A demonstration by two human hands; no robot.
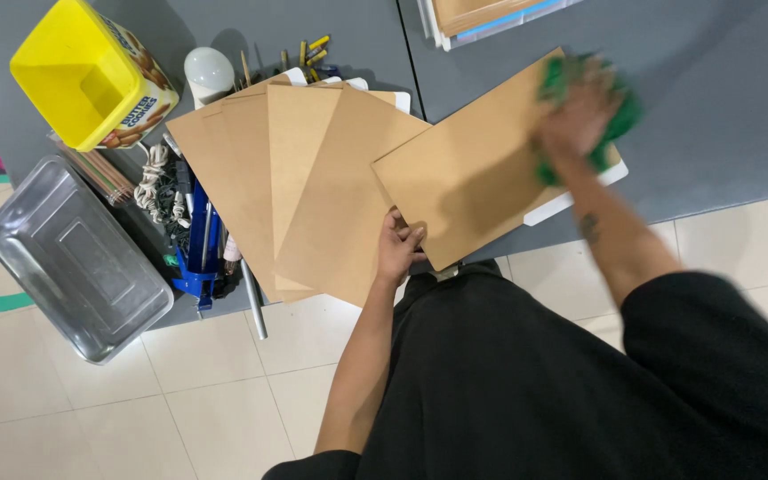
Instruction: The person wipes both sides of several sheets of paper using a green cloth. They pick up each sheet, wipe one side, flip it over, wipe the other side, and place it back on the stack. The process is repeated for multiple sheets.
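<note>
Grey flat table point(722, 98) across the top, pale tiled floor point(224, 391) below. On the table's near edge, a fan of flat brown rectangular boards point(295, 178), overlapping one another and overhanging the edge toward the floor. Just right of the fan, a single flat brown rectangular board point(464, 178), tilted, lying over a white sheet point(571, 200) that peeks out at its right side. At far left, a shiny rectangular metal tray point(73, 258) jutting past the table's corner; above it a yellow open-topped box point(82, 76) tipped on its side. Between tray and fan, clutter: a blue tool point(196, 249), a bundle of pale cord point(151, 182), thin sticks, a white rounded object point(208, 73). At the top edge, a clear bin of brown sheets point(491, 18). Right hand point(580, 116) stretched forward, arm extended, palm down, pressed flat on a crumpled green cloth point(620, 124) at the single board's far right corner; blurred, grip closed over the cloth. Left hand point(397, 249) drawn in close, elbow bent, fingers curled on the single board's near left edge, grip narrow, pinning it beside the fan.
</note>
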